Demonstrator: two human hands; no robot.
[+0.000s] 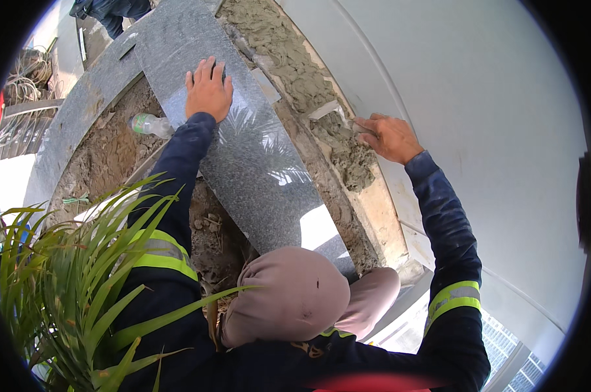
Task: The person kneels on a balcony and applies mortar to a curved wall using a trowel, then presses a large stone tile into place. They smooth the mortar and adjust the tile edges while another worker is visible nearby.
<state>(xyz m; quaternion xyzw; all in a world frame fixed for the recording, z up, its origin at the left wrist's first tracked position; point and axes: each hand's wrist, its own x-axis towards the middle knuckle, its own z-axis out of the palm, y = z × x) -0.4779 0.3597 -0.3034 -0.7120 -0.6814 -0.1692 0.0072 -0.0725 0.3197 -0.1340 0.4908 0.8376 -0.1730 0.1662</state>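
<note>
Green leaves (80,274) nearest — left hand (208,88) flat, fingers spread, on granite slab (256,163); right hand (388,137) closed round a trowel (331,112).

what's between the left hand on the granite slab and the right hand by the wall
In the head view, bare polished slab, then a strip of wet grey mortar lies between the left hand and right hand.

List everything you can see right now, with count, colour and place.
Granite slab: one, speckled grey, polished, lying on the curved ledge.
Mortar bed: one strip, grey-brown, beside the slab's right edge.
Trowel: one, pale blade, in the mortar.
Plastic bottle: one, clear, on the soil left of the slab.
Plant: one, green leaves, lower left.
White wall: one, right side.
Left hand: flat on the slab.
Right hand: gripping the trowel.
</note>
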